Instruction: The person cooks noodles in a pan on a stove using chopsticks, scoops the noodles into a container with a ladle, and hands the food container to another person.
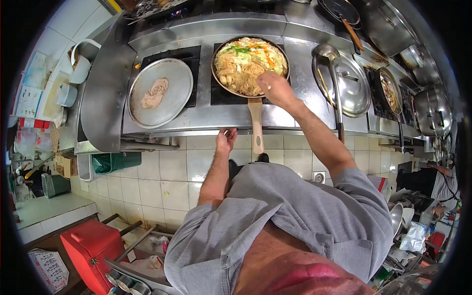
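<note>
A frying pan [255, 119] with a tan handle sits on the middle burner, its handle pointing toward me. It is full of noodles [238, 76] topped with chopped cabbage, carrot strips and some green pieces. Over the pan's right front side is my right hand [276, 89], fingers drawn together in a pinch; what they hold, if anything, is too small to make out. My left hand [226, 140] is at the front edge of the steel counter [206, 124], fingers slightly curled and apart, left of the pan handle, with nothing visible in it.
Left of the pan lies a round metal tray [181, 78] with a crumpled cloth [155, 93] on it. To the right are a large lid [351, 98], a long ladle [336, 73] and another pan [391, 91]. A green-lined bin [115, 162] stands below left. A co-worker [445, 182] is far right.
</note>
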The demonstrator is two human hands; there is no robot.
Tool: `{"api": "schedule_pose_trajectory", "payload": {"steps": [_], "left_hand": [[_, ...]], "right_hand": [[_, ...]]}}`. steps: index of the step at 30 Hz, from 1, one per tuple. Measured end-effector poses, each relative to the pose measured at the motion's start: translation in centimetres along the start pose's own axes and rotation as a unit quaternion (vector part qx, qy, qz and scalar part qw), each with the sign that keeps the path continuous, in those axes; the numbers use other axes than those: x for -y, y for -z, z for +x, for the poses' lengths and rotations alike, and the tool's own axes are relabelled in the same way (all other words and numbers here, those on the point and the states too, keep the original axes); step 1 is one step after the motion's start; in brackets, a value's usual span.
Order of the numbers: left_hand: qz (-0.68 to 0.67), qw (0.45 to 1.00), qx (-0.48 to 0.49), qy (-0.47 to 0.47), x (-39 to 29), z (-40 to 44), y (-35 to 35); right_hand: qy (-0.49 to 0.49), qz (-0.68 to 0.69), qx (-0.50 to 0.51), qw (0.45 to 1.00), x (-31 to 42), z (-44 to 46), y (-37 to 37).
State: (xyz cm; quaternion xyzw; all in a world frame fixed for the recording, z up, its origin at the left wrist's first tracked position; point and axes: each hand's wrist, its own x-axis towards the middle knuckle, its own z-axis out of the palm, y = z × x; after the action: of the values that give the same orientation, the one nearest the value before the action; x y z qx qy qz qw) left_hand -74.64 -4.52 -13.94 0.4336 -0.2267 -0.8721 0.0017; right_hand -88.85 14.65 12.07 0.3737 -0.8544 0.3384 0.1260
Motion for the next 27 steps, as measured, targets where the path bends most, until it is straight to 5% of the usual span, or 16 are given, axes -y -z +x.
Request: {"api": "schedule_pose_trajectory", "payload": {"steps": [5,14,17,23,27], "left_hand": [[-0.023,0.999,0.018,-0.032,0.4,1.0,1.0],[-0.023,0.994,0.019,-0.105,0.8,0.6,0.6],[0.022,0.986,-0.034,-0.161,1.2,0.8,0.1],[0.034,0.981,-0.043,-0.185,1.5,1.1,0.5],[0.014,0.990,0.010,-0.143,1.1,2.2,2.1]], "right_hand": [[-0.225,0.129,-0.016,0.966,1.8,1.2,4.4],[-0.057,0.130,-0.156,0.978,1.3,-4.3,7.8],[-0.044,-0.009,-0.158,0.986,-1.6,-9.4,7.4],[-0.047,-0.170,0.078,0.981,-10.9,-18.4,4.9],[-0.082,-0.235,0.066,0.966,-12.2,-18.7,5.8]]}}
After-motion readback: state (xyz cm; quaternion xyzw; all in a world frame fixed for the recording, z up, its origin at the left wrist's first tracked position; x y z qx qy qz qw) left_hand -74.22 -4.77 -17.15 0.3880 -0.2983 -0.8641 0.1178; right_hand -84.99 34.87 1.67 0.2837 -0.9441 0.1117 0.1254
